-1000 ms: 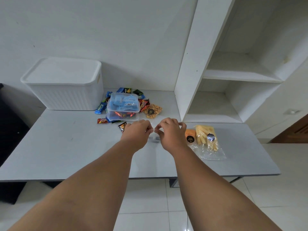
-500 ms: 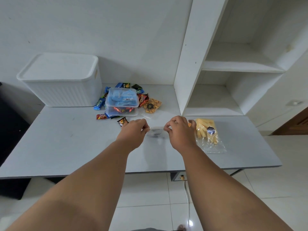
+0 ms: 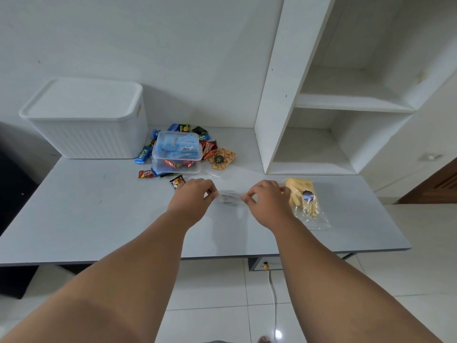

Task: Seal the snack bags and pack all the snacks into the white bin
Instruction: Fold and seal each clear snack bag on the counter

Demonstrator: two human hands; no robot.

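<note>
The left hand and right hand each pinch one end of a small clear plastic snack bag, stretched between them just above the grey table; its dark contents are too blurred to name. A clear bag of yellow sticks lies just beside the right hand. The white ribbed plastic bin sits lidded at the far left.

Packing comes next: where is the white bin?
Head view: the white bin, lid on, sits at the back left of the table, just left of the snack pile.
</note>
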